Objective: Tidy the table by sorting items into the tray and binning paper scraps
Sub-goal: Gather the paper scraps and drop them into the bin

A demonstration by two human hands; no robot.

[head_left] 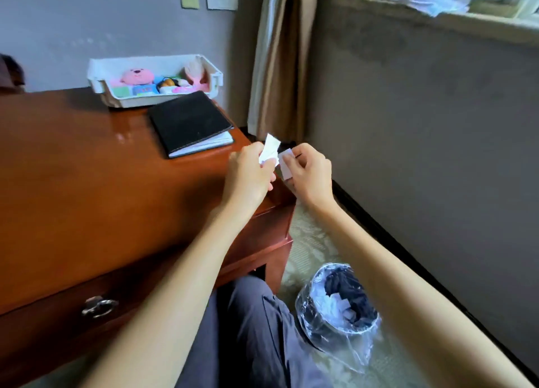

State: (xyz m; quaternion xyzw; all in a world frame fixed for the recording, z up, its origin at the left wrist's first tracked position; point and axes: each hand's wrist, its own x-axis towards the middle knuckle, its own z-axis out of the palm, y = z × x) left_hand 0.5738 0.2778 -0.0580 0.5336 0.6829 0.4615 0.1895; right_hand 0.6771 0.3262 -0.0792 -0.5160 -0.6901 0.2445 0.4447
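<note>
Now, over the table's point(87, 169) right corner, my left hand point(248, 174) pinches one white paper scrap point(269, 150) between thumb and fingers, while my right hand point(309, 174) pinches a second scrap point(285, 164) just beside it, both pieces held clear of the tabletop. Below my right forearm, the lined bin point(315, 323) stands on the floor beside the table, with binned scraps point(341, 301) already lying inside. Farther back, the white tray point(131, 62) sits at the table's rear edge holding a pink plush toy point(137, 77) and other small colourful items, so I judge the sorting largely done. A black notebook point(189, 122) lies on the table just in front of the tray, outside it. What remains, by my reading, is dropping these two scraps into the bin and perhaps dealing with the notebook.
</note>
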